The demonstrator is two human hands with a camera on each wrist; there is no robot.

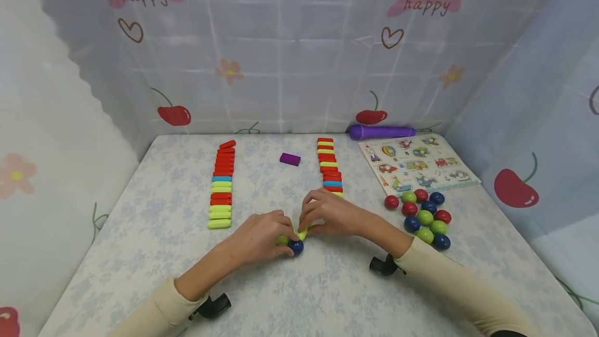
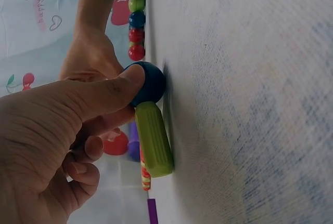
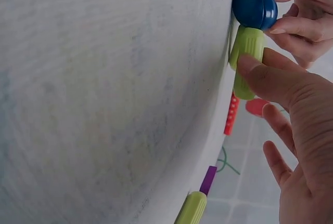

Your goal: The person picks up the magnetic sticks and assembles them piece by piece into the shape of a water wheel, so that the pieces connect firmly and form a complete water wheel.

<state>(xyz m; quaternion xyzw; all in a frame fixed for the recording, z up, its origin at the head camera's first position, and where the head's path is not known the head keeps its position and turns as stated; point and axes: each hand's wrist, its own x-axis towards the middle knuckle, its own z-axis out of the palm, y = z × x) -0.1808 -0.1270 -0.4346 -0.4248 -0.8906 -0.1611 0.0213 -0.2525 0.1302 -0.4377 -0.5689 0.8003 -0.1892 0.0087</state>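
My left hand (image 1: 259, 235) pinches a dark blue ball (image 1: 296, 247) between thumb and fingers, low over the table. In the left wrist view, the thumb presses on the blue ball (image 2: 152, 84), and a ribbed yellow-green rod (image 2: 154, 143) extends from it. My right hand (image 1: 332, 215) pinches a yellow-green rod (image 3: 253, 39) whose end meets the ball in the right wrist view. A second yellow-green rod (image 3: 234, 52) shows beside it, partly hidden. More yellow-green (image 1: 282, 240) peeks out under the left fingers.
A column of red, blue and yellow-green rods (image 1: 224, 163) lies left; another column (image 1: 328, 158) lies beyond my right hand. Between them sits a purple block (image 1: 290, 159). Several coloured balls (image 1: 425, 217), a picture board (image 1: 374, 166) and a purple stick (image 1: 383, 132) are at right.
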